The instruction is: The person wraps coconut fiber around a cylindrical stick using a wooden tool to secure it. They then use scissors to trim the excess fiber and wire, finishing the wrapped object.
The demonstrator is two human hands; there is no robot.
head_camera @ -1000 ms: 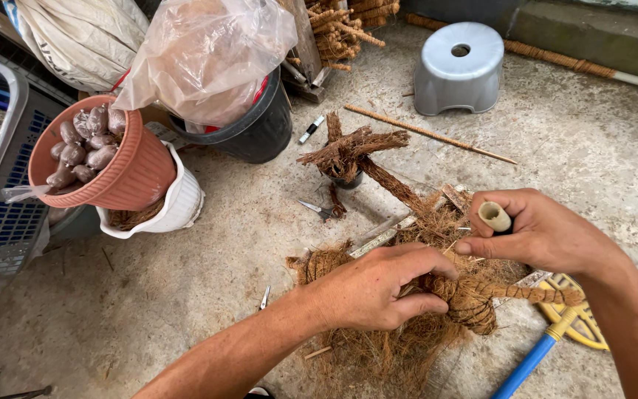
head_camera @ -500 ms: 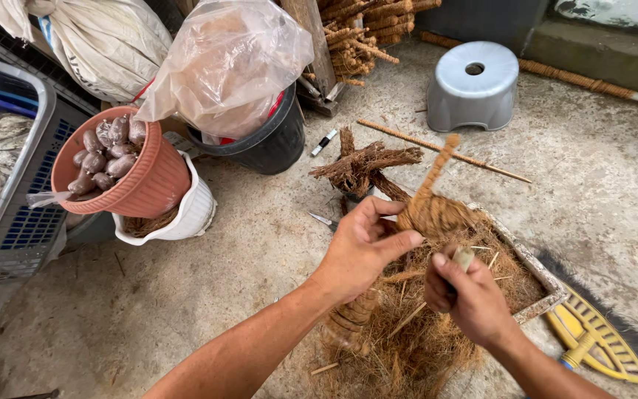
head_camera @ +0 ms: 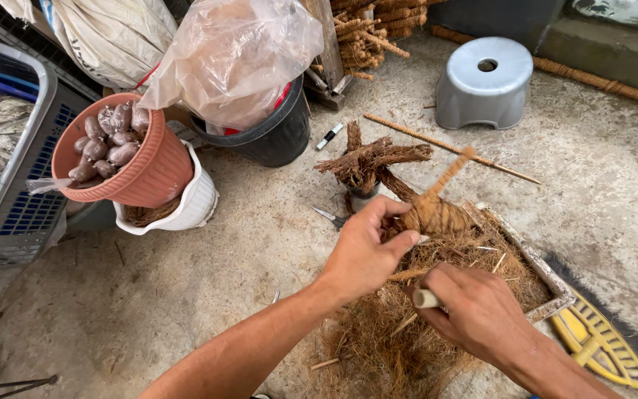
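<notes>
My left hand [head_camera: 367, 247] grips a bundle of brown coconut fibre wrapped on a thin stick [head_camera: 437, 207], holding it tilted above a loose pile of the same fibre [head_camera: 407, 325]. My right hand [head_camera: 481, 314] is closed around a small pale cylindrical spool or handle [head_camera: 425, 298], just below and right of the bundle. A fibre-wrapped branching piece [head_camera: 371, 162] stands behind the bundle on the concrete floor.
A terracotta pot of brown pods [head_camera: 123, 151] rests in a white pot [head_camera: 190, 203] at left, beside a grey crate [head_camera: 16, 192]. A black bucket with a plastic bag [head_camera: 260, 111], a grey stool [head_camera: 485, 81], scissors [head_camera: 330, 216], a yellow dustpan [head_camera: 603, 343].
The left hand has closed more firmly on the fibre bundle and raised it; the right hand has dropped lower and nearer me with the pale spool. The view has shifted slightly.
</notes>
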